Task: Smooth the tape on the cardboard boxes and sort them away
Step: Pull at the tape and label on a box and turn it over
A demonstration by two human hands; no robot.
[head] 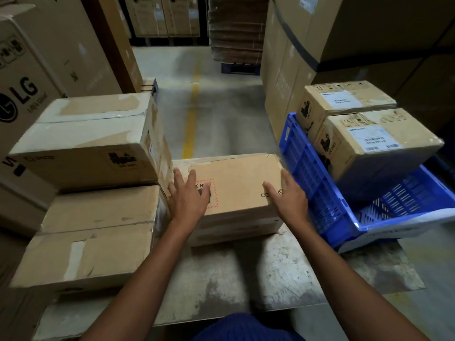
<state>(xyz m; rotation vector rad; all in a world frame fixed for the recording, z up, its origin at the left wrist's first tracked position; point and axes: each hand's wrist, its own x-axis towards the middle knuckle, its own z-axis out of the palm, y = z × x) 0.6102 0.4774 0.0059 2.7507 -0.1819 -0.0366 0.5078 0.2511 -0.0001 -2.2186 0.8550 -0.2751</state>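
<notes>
Both forearms (138,279) cross the table (258,271); left hand (187,194) and right hand (288,196) lie flat, fingers straight, on the box (236,175), probably pressing tape down; the crate (302,163) sits just beside for sorting.

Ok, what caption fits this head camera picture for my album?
Left hand and right hand rest on the middle box, between stacked boxes and a blue crate.

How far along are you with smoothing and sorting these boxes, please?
Seemingly sorted: two boxes in the blue crate. In hand: the left hand and right hand rest open on the middle box. Left: probably the stacked boxes beside it; whether their tape is smoothed, I cannot tell.
</notes>
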